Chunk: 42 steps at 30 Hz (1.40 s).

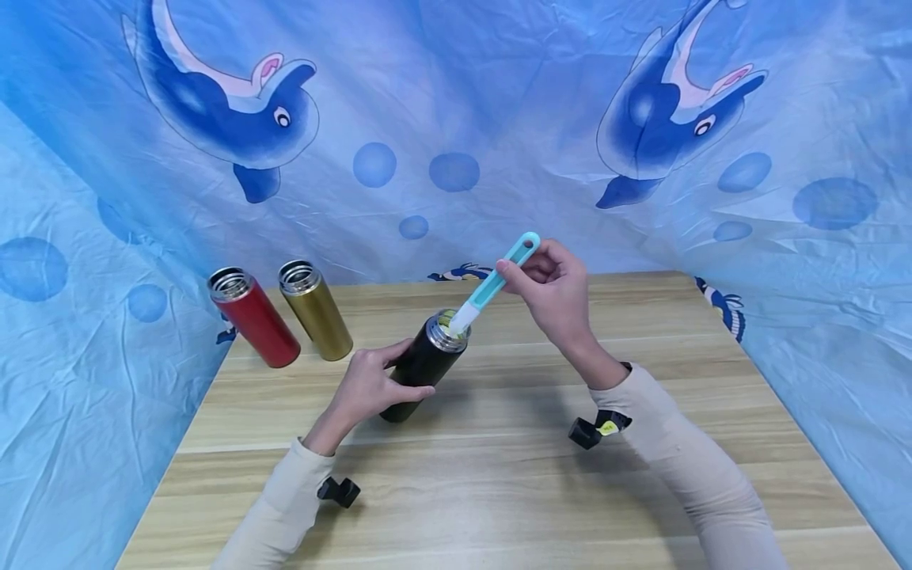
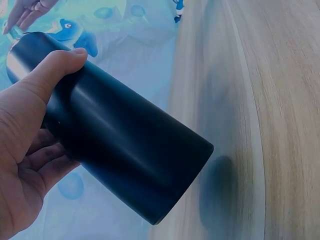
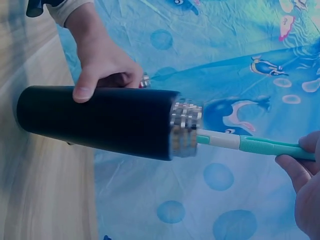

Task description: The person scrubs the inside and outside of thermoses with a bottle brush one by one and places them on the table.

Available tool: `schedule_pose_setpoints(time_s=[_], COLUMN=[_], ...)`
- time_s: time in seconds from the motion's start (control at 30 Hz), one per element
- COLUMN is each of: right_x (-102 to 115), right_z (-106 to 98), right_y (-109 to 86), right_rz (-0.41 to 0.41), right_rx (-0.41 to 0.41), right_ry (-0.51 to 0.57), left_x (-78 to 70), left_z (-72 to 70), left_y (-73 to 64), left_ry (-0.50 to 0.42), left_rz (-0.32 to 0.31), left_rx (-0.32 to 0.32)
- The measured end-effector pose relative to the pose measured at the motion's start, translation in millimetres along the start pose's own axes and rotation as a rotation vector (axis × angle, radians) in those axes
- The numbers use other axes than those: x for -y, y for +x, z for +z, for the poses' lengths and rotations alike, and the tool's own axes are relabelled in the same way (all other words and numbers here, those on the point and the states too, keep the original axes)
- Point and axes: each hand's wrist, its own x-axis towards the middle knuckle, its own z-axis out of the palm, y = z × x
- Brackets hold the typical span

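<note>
My left hand (image 1: 372,385) grips a black vacuum flask (image 2: 125,135) round its body, with the thumb laid along one side. The flask leans to the right, its lidless steel mouth (image 3: 185,127) facing up. Whether its base touches the table I cannot tell. With thumb and fingers, my right hand (image 1: 552,289) pinches the teal handle of a bottle brush (image 1: 493,285). The brush's white neck enters the flask's mouth, where something yellowish shows around it. Its head is mostly hidden inside.
A red flask (image 1: 258,323) and a gold flask (image 1: 318,315) stand lidless at the back left of the wooden table (image 1: 499,491). A blue cloth (image 1: 399,87) printed with dolphins hangs behind and along both sides.
</note>
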Motion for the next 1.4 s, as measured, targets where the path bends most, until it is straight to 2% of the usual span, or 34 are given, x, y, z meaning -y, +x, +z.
schedule_pose_setpoints(time_s=[0.2, 0.57, 0.83, 1.17, 1.4], right_x=[6, 18, 22, 26, 26], right_z=[-3, -10, -14, -20, -23], right_y=[4.7, 10.5, 10.1, 12.1, 13.4], right_rz=[-0.009, -0.031, -0.009, -0.018, -0.042], right_rx=[-0.011, -0.033, -0.043, -0.097, -0.131], right_ry=[0.001, 0.025, 0.047, 0.046, 0.050], left_x=[2.3, 0.6, 0.7, 3.4, 4.0], left_z=[-1.7, -5.5, -7.6, -9.5, -13.5], left_y=[-0.4, 0.8, 0.2, -2.8, -3.8], left_ry=[-0.006, -0.035, -0.058, -0.017, 0.009], left_rz=[0.015, 0.000, -0.023, -0.069, -0.067], left_rx=[-0.014, 0.025, 0.052, 0.042, 0.035])
